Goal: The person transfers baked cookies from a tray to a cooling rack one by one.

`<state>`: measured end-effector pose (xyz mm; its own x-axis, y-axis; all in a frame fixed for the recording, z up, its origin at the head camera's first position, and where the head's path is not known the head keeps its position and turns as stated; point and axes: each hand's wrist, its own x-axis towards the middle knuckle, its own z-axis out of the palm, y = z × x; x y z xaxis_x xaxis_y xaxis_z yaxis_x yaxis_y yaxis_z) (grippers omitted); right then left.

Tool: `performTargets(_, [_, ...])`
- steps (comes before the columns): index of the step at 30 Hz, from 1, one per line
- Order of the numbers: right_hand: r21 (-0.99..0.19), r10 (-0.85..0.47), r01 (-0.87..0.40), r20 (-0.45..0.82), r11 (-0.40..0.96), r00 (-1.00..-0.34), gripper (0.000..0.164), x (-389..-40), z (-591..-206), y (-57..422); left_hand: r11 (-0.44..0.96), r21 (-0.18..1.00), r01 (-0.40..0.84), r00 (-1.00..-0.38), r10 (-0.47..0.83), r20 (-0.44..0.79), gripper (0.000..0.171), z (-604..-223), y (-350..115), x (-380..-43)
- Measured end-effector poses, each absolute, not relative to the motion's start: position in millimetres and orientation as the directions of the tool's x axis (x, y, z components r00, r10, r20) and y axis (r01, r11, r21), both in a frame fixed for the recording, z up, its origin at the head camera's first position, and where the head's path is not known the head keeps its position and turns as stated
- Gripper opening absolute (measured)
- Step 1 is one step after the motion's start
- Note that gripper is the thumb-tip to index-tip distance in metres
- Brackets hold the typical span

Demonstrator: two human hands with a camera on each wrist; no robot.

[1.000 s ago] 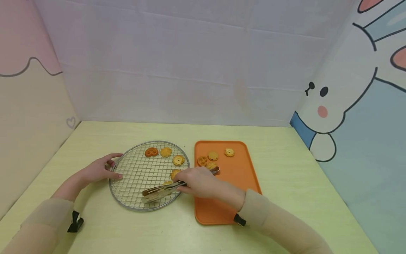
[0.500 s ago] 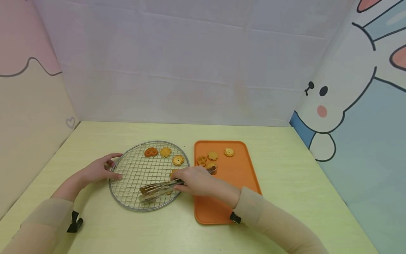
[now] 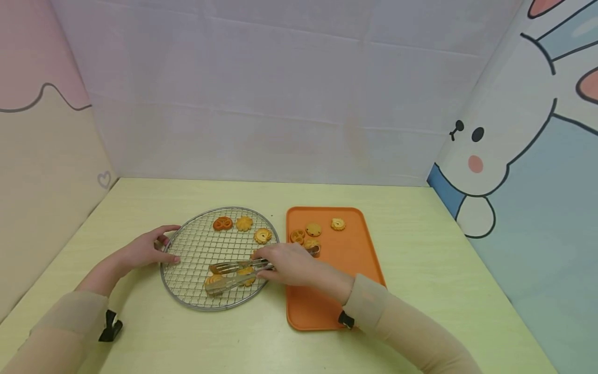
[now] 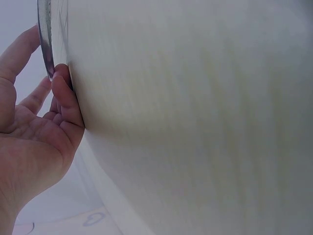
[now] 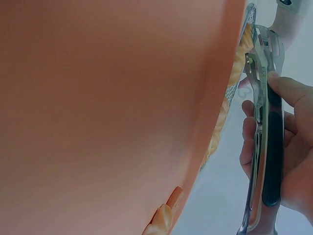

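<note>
My right hand [image 3: 290,265] grips metal tongs [image 5: 275,152] by their dark-padded handles, low over the round wire rack [image 3: 196,249]. The tongs' ends stand spread apart. By their lower arm a yellow cookie [image 3: 213,280] lies on the mesh, partly covered. Another cookie [image 3: 246,277] shows between and behind the arms. Along the rack's back and right sit a brown pretzel-shaped cookie [image 3: 222,223], a flower-shaped cookie [image 3: 244,223] and a round cookie [image 3: 263,236]. My left hand [image 3: 147,249] holds the rack's left rim, thumb over the edge and some fingers curled beside it.
An orange tray [image 3: 341,275] stands right of the rack, under my right forearm. It bears several cookies, among them a round one [image 3: 313,229] and one toward the back [image 3: 338,224]. Walls with printed drawings enclose the pale table [image 3: 434,270].
The tongs' ends have spread apart and shifted slightly, and a yellow cookie now shows on the mesh by the lower arm. My left hand and the rack have not moved.
</note>
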<state>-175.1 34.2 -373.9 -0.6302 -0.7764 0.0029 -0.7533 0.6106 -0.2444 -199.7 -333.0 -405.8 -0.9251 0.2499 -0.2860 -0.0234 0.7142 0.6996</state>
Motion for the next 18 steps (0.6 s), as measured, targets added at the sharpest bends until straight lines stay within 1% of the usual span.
performTargets(12, [-0.263, -0.773, -0.749, 0.018, 0.608, -0.634, 0.041, -176.3, -373.0, 43.0, 0.710, 0.704, -0.032, -0.923, 0.249, -0.293, 0.093, -403.1, -331.3, -198.7])
performTargets(18, [-0.250, -0.766, -0.748, 0.031, 0.616, -0.642, 0.042, -175.0, -367.2, 54.5, 0.707, 0.706, -0.033, -0.923, 0.249, -0.293, 0.093, -403.4, -331.4, -198.6])
